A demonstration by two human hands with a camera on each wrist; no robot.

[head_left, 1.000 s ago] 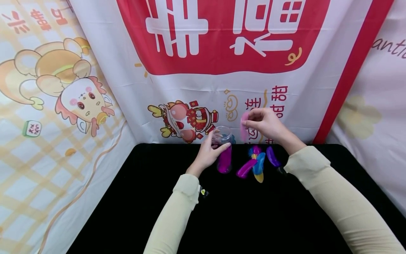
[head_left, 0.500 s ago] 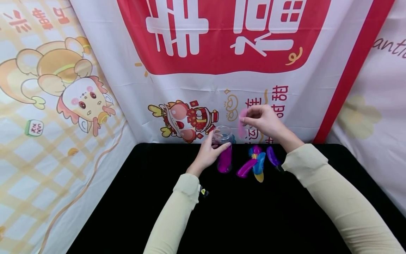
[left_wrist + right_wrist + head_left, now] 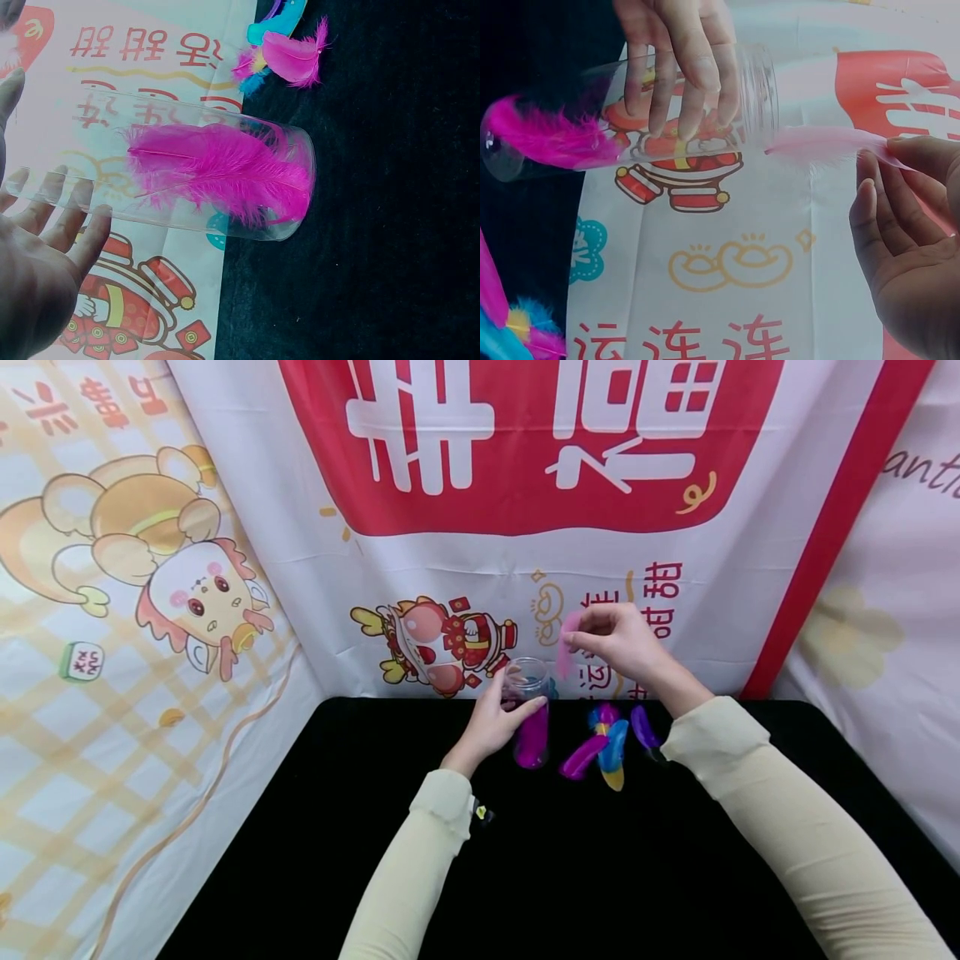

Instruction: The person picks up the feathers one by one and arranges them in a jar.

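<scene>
My left hand [image 3: 491, 718] grips a clear jar [image 3: 528, 675] around its upper part, and the jar stands upright on the black table. Magenta feathers [image 3: 217, 169] lie inside, towards the bottom. Between thumb and fingers my right hand [image 3: 624, 639] pinches a pale pink feather [image 3: 821, 141], up and to the right of the jar. In the right wrist view the feather's tip overlaps the jar's open rim [image 3: 769, 101]. To the right of the jar lies a small pile of loose feathers: a magenta feather [image 3: 583, 757], a blue feather [image 3: 613, 743] and others.
A purple feather [image 3: 645, 728] lies right of the pile, under my right forearm. The black table [image 3: 600, 868] ends at a printed white cloth [image 3: 465, 560] hanging behind it. Another patterned cloth [image 3: 172, 693] hangs on the left.
My right hand has moved a little left and up with the pink feather, closer to the jar's mouth. My left hand and the jar have stayed put.
</scene>
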